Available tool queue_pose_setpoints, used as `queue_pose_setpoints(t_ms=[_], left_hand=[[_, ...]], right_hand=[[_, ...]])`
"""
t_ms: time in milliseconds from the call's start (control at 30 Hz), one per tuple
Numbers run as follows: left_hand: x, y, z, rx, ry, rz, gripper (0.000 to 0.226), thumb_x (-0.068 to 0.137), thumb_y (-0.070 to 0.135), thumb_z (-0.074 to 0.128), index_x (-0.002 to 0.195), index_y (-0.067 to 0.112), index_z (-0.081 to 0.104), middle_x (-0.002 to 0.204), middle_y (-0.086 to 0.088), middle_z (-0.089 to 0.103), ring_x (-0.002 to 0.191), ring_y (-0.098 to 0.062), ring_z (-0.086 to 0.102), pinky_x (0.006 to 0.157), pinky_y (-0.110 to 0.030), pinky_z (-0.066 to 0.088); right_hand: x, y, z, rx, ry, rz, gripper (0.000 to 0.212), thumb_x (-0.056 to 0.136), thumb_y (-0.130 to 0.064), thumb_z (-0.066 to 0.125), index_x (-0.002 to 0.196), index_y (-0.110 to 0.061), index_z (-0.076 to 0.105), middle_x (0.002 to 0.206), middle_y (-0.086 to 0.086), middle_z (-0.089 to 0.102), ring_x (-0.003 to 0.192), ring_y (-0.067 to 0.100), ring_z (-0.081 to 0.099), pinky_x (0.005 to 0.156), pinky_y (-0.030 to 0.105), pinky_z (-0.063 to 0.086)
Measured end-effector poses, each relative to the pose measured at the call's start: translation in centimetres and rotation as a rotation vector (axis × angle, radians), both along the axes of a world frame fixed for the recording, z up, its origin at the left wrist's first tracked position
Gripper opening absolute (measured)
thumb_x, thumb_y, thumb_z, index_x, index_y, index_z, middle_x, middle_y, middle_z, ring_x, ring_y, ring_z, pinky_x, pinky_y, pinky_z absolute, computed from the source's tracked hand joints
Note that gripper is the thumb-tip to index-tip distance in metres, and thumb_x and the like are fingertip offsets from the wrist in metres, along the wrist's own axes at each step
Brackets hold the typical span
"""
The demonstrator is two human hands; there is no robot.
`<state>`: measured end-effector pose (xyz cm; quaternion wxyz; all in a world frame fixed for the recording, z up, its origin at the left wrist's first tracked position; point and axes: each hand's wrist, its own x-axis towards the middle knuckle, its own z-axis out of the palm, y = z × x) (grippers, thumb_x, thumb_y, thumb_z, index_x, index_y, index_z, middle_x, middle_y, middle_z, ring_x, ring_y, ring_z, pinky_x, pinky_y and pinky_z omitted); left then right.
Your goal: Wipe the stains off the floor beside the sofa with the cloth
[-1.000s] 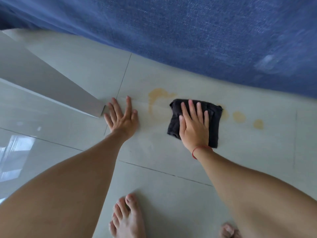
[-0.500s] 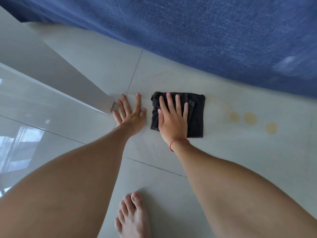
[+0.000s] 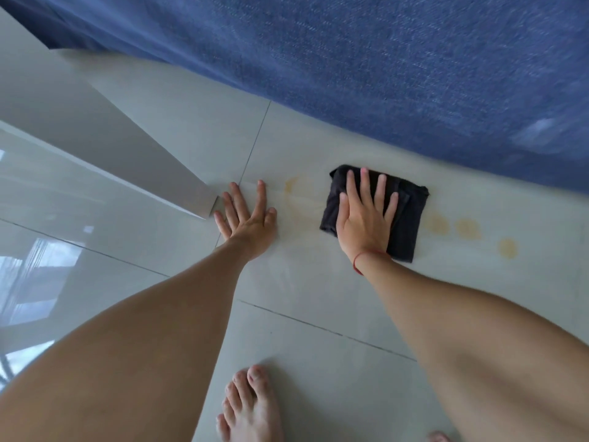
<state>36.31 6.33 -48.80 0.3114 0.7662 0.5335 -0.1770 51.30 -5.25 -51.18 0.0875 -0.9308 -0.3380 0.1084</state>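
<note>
Across the top, blue fabric sofa (image 3: 382, 74), above pale tiled floor (image 3: 318, 298). At left, grey glossy cabinet corner (image 3: 127, 161). On the floor beside the sofa, folded black cloth (image 3: 409, 218), pressed flat under right hand (image 3: 363, 221), fingers spread, not gripping. Left hand (image 3: 248, 218) flat on bare tile, fingers spread, empty. Faint yellow smear (image 3: 296, 196) between both hands; three round yellow stains (image 3: 467, 228) just right of the cloth.

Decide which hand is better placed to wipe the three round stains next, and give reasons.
Right. The right hand lies flat on the cloth, just beside the round stains; the left hand lies bare on the floor.
</note>
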Motion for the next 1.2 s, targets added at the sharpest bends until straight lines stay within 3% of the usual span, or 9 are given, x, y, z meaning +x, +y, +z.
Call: queue_pose_setpoints(t_ms=[233, 333, 433, 600, 733, 867, 1033, 1200], left_hand=[[-0.2, 0.3, -0.8, -0.011, 0.020, -0.014, 0.058, 0.095, 0.045, 0.016, 0.141, 0.049, -0.018, 0.151, -0.001, -0.037, 0.138, -0.019, -0.033, 0.111, -0.046, -0.019], [-0.1, 0.2, -0.9, -0.012, 0.027, -0.009, 0.058, 0.094, 0.046, 0.015, 0.141, 0.049, -0.020, 0.151, -0.001, -0.037, 0.138, -0.019, -0.033, 0.111, -0.045, -0.020], [-0.9, -0.1, -0.8, 0.064, -0.001, -0.034, 0.061, 0.095, 0.046, 0.015, 0.145, 0.038, -0.020, 0.153, -0.001, -0.032, 0.141, -0.019, -0.028, 0.112, -0.045, -0.018], [-3.4, 0.1, -1.0, 0.219, -0.029, -0.148, 0.058, 0.098, 0.044, 0.012, 0.148, 0.031, -0.012, 0.158, -0.003, -0.019, 0.144, -0.025, -0.018, 0.115, -0.040, -0.013], [-3.3, 0.4, -1.7, 0.258, -0.078, -0.146, 0.062, 0.098, 0.040, 0.014, 0.149, 0.017, -0.012, 0.159, -0.003, -0.016, 0.144, -0.025, -0.016, 0.116, -0.039, -0.013], [-3.8, 0.3, -2.2, 0.271, -0.075, -0.143, 0.062, 0.098, 0.039, 0.014, 0.149, 0.016, -0.013, 0.159, 0.000, -0.016, 0.144, -0.023, -0.017, 0.115, -0.036, -0.015], [-3.6, 0.6, -2.1, 0.239, -0.052, -0.161, 0.063, 0.098, 0.037, 0.016, 0.149, 0.016, -0.014, 0.158, -0.001, -0.018, 0.144, -0.023, -0.018, 0.116, -0.038, -0.013], [-3.6, 0.7, -1.5, 0.179, -0.024, -0.178, 0.062, 0.098, 0.036, 0.014, 0.148, 0.017, -0.016, 0.157, 0.000, -0.022, 0.142, -0.022, -0.023, 0.116, -0.038, -0.015]], right_hand=[[-4.0, 3.8, 0.1, -0.008, 0.024, 0.222, 0.049, 0.102, -0.037, 0.025, 0.150, -0.029, 0.022, 0.160, -0.007, 0.017, 0.149, 0.026, 0.009, 0.119, 0.051, 0.004], [-6.0, 2.1, 0.1, -0.006, 0.020, 0.296, 0.048, 0.102, -0.037, 0.027, 0.149, -0.029, 0.023, 0.160, -0.007, 0.019, 0.149, 0.024, 0.011, 0.120, 0.048, 0.006], [-6.0, -1.4, 0.3, 0.007, 0.006, 0.342, 0.047, 0.101, -0.036, 0.033, 0.147, -0.029, 0.031, 0.157, -0.007, 0.028, 0.147, 0.024, 0.021, 0.119, 0.046, 0.014], [-2.9, -5.3, 0.5, -0.019, 0.012, 0.314, 0.046, 0.101, -0.034, 0.036, 0.147, -0.029, 0.033, 0.156, -0.008, 0.029, 0.147, 0.023, 0.021, 0.119, 0.045, 0.014], [-2.0, -2.1, 0.4, -0.034, -0.003, 0.182, 0.047, 0.102, -0.037, 0.028, 0.149, -0.031, 0.026, 0.159, -0.007, 0.022, 0.148, 0.024, 0.015, 0.119, 0.049, 0.010], [-3.6, 3.0, 0.2, -0.028, 0.026, 0.074, 0.049, 0.102, -0.040, 0.024, 0.150, -0.031, 0.020, 0.161, -0.006, 0.015, 0.149, 0.029, 0.006, 0.117, 0.056, 0.004], [-7.0, 6.1, 0.3, -0.015, 0.024, 0.268, 0.049, 0.101, -0.038, 0.027, 0.150, -0.032, 0.022, 0.160, -0.008, 0.017, 0.149, 0.026, 0.009, 0.117, 0.054, 0.004], [-7.0, 3.1, 0.3, -0.005, 0.027, 0.471, 0.048, 0.102, -0.036, 0.027, 0.150, -0.029, 0.023, 0.160, -0.007, 0.019, 0.149, 0.025, 0.011, 0.119, 0.049, 0.005]])
